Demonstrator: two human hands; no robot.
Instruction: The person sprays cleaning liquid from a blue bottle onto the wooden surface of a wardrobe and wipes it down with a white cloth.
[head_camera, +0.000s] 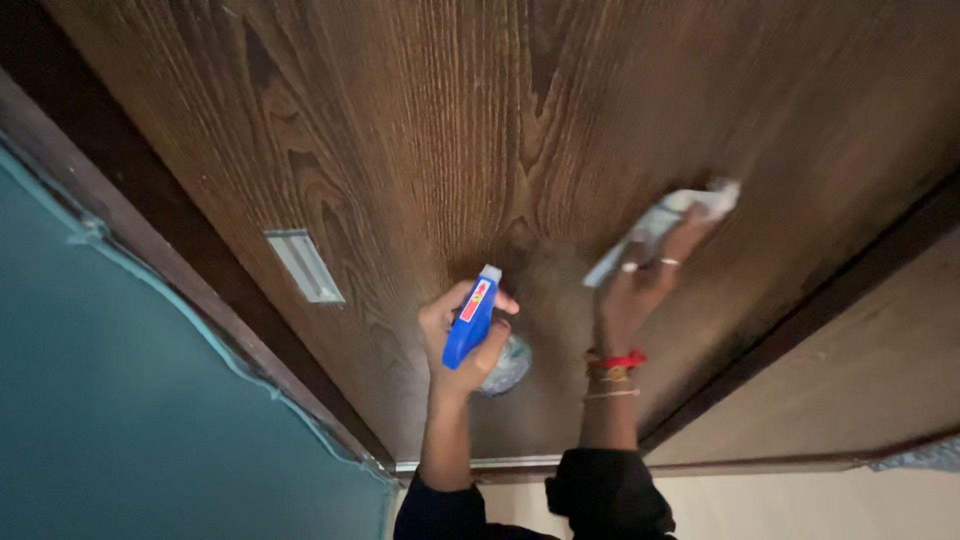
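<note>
From the head camera, looking along a dark brown wooden door (420, 130) with strong grain, both arms reach up in black sleeves. The left hand (462, 340) is clenched around a spray bottle (472, 320) with a blue head and a pale nozzle tip; the blue part runs diagonally across the palm, fingers curled over it from the left and the thumb side pressing from the right, so the nozzle sticks out above the knuckles and aims at the door face. Below the fist the bottle's clear body (508, 366) shows as a rounded, glinting shape just beside the heel of the hand. The right hand (645, 280) is stretched out flat with its fingers pressing a crumpled white cloth (665, 220) against the wood; the cloth lies under and beyond the fingertips, its far end bunched at the upper right, though blur makes it hard to tell whether any finger is wrapped around it. Rings show on two fingers, and a red band with thin bangles (615, 362) circles that wrist. A small pale metal plate (305, 266) sits recessed in the door, well apart to the left of both hands. A teal wall (120, 400) borders the door frame on the left.
</note>
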